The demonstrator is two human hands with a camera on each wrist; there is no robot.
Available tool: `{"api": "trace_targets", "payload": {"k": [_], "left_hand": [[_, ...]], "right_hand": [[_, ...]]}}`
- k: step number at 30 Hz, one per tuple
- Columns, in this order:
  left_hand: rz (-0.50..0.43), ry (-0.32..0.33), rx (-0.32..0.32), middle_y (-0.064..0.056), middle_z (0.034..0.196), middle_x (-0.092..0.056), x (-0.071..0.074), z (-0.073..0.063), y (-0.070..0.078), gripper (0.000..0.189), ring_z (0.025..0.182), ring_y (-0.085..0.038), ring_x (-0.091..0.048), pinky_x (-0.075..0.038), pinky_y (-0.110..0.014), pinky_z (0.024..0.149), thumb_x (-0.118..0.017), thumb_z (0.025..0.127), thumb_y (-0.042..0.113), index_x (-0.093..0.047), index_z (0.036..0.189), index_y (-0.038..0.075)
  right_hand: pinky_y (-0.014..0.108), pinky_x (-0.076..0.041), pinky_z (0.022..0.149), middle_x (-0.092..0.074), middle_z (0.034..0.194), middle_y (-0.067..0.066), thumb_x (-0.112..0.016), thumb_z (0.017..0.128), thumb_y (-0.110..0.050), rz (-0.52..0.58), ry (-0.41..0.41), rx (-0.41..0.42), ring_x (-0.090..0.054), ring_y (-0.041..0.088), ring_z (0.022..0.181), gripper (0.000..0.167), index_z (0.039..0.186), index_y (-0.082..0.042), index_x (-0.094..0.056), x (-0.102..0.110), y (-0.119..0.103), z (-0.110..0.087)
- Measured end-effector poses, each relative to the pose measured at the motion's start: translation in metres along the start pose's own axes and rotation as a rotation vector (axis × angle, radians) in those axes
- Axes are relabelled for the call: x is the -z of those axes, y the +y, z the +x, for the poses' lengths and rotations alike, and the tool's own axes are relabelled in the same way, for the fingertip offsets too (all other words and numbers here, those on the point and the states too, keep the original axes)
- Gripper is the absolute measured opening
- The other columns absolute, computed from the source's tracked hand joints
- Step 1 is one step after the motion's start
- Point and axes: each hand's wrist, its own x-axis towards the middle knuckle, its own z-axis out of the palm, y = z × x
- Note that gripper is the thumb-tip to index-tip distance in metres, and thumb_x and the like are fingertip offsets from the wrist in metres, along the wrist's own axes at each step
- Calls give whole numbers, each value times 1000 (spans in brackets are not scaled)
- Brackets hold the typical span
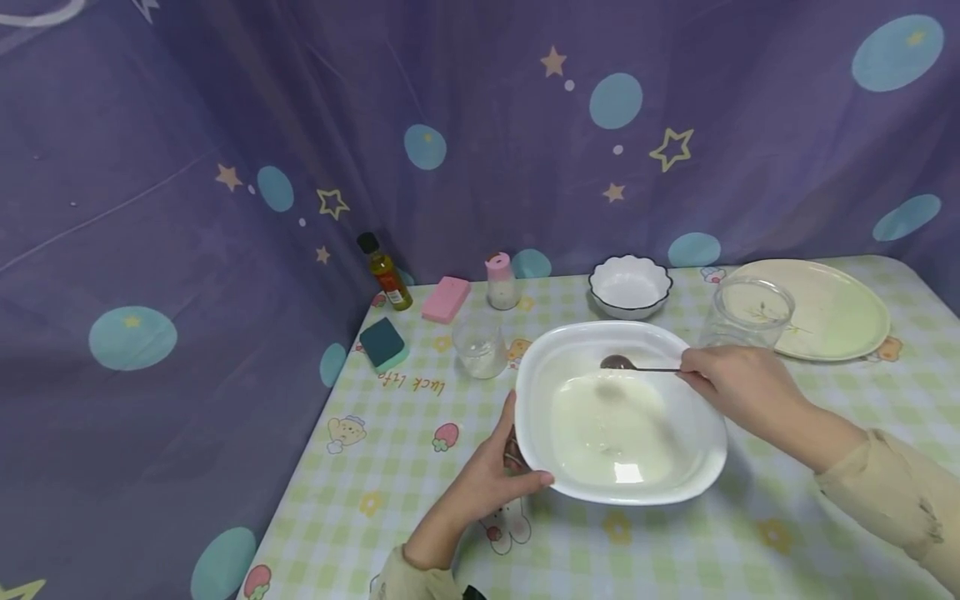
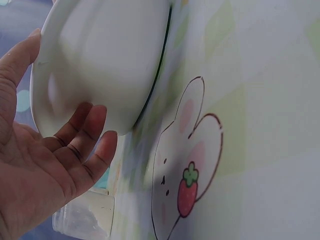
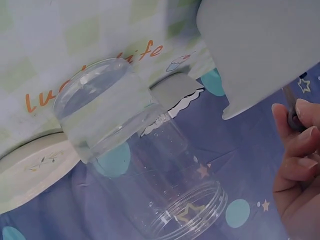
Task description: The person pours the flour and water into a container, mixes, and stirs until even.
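A white oval basin [image 1: 536, 358] holds a pale, milky liquid [image 1: 611, 425] that reflects a light. My left hand [image 1: 491, 483] grips the basin's left side; its thumb lies at the rim and its other fingers [image 2: 95, 130] curl against the outer wall. Above the basin's right rim, my right hand [image 1: 742, 387] pinches the handle of a metal spoon [image 1: 618, 362]. The spoon points left, its bowl over the far part of the liquid. Beside the right hand stands a clear wide-mouthed jar [image 3: 105, 110], partly filled with clear liquid.
Behind the basin are a scalloped white bowl [image 1: 630, 283] and an oval plate [image 1: 847, 308]. Leftward stand a clear cup [image 1: 480, 350] with white contents, a pink-topped shaker [image 1: 501, 283], a pink sponge [image 1: 446, 298], a green sponge [image 1: 382, 343] and an oil bottle [image 1: 386, 275]. A purple curtain [image 1: 487, 192] hangs behind.
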Motion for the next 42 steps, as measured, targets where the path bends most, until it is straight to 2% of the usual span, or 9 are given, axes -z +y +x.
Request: {"api": "trace_targets", "payload": {"k": [7,10,17,24,28,31,35,37,42], "left_hand": [[7,0,0,-8,104,-61,0,0,1,111,90,-19,-61,-54,-35,81,-78,84,30,7,156,35],[8,4,7,-8,104,-61,1,0,2,111,90,-19,-61,-54,-34,81,-79,84,29,7,155,37],[13,8,7,-8,105,-61,0,0,1,112,90,-18,-60,-54,-34,81,-79,84,29,6,155,37],[12,11,11,-5,103,-61,0,1,1,112,90,-18,-60,-54,-34,81,-79,84,29,6,155,38],[14,12,11,-5,103,-61,0,1,1,112,90,-19,-60,-54,-35,81,-80,83,29,6,155,38],[20,12,10,-6,103,-61,0,1,1,112,90,-20,-60,-54,-34,81,-80,83,29,7,154,38],[24,12,10,-7,105,-60,0,1,1,112,91,-20,-60,-54,-34,81,-79,84,29,7,154,39],[22,12,12,-7,106,-60,0,1,1,112,91,-21,-60,-54,-34,81,-79,83,29,7,154,40],[19,9,17,-7,108,-60,-1,2,2,112,91,-20,-60,-54,-34,81,-79,84,28,7,154,40]], "right_hand": [[25,-38,48,-61,68,-13,-82,71,-3,136,30,-97,-44,1,54,25,74,-22,-67,6,4,-8],[23,-36,46,-56,63,-14,-81,75,-5,223,27,-181,-41,0,52,22,73,-21,-67,9,6,-11],[25,-42,45,-60,62,-4,-74,89,-15,449,-73,-422,-50,9,51,10,81,-13,-68,16,12,-21],[24,-46,47,-63,67,-3,-71,91,-17,535,-81,-495,-57,12,56,11,85,-10,-66,24,17,-34],[29,-42,38,-67,73,-2,-71,92,-22,703,-119,-635,-62,14,63,15,91,-8,-66,33,22,-44],[29,-47,41,-69,79,-4,-68,94,-19,854,-129,-717,-64,15,68,12,93,-8,-67,38,28,-51],[26,-56,64,-72,87,-2,-62,94,0,1100,-63,-700,-68,15,71,7,91,-3,-68,38,38,-62],[26,-57,64,-73,89,0,-62,93,4,1186,-28,-696,-69,15,72,9,91,-2,-68,38,43,-69],[21,-55,66,-73,90,-2,-61,92,8,1190,92,-684,-69,13,73,13,94,-2,-70,43,49,-88]]}}
